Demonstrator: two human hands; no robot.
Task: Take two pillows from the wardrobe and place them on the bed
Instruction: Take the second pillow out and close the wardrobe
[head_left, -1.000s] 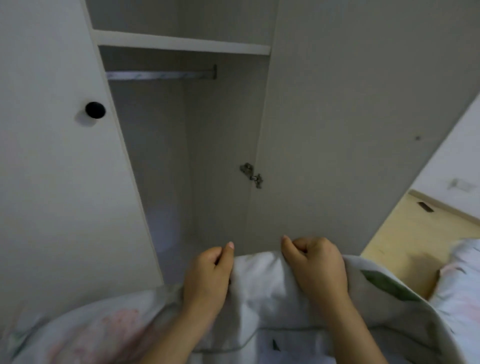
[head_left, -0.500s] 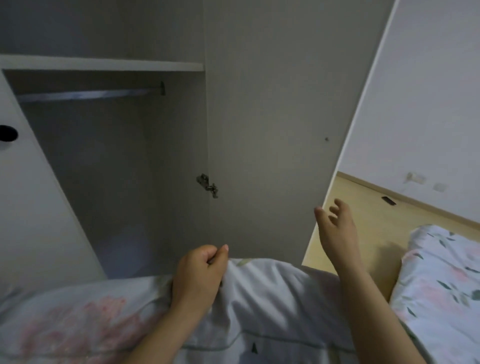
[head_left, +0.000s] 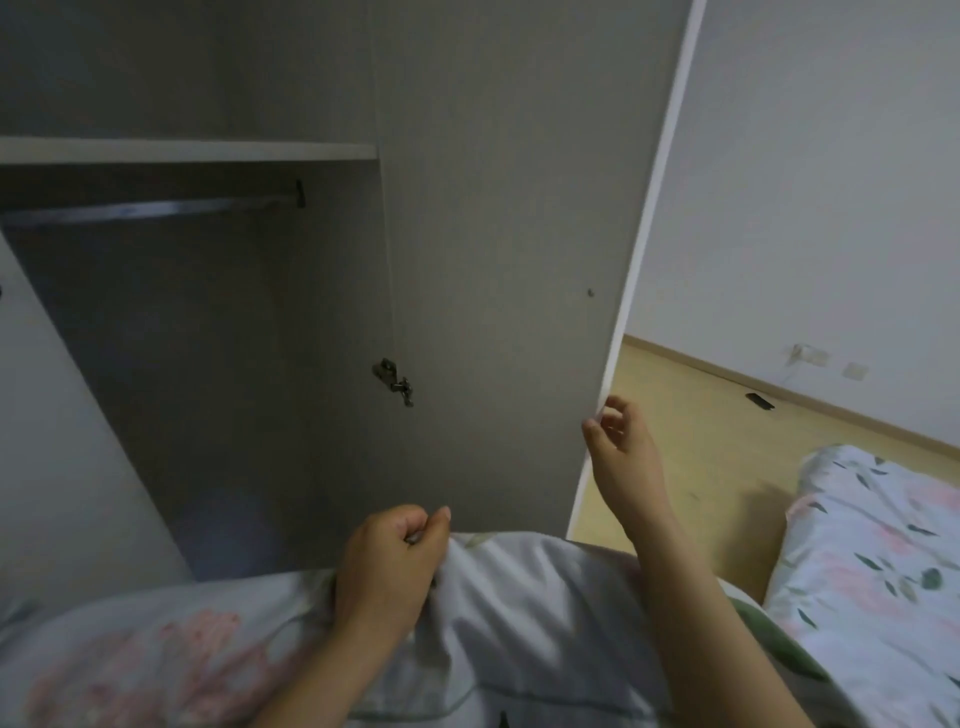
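Note:
A floral white pillow fills the bottom of the view, held against me. My left hand is shut on its top edge. My right hand is off the pillow, fingers apart, touching the outer edge of the open wardrobe door. The wardrobe stands open ahead on the left, its inside dark, with a shelf and a hanging rail. Floral bedding on the bed shows at the lower right.
The left wardrobe door stands at the left edge. A hinge sits on the right door's inner side. Wooden floor lies right of the door, with a small dark object near the wall and sockets above.
My right hand let go of the pillow and moved up and right to the door's edge. The view swung right, showing more floor and bed. My left hand kept its grip.

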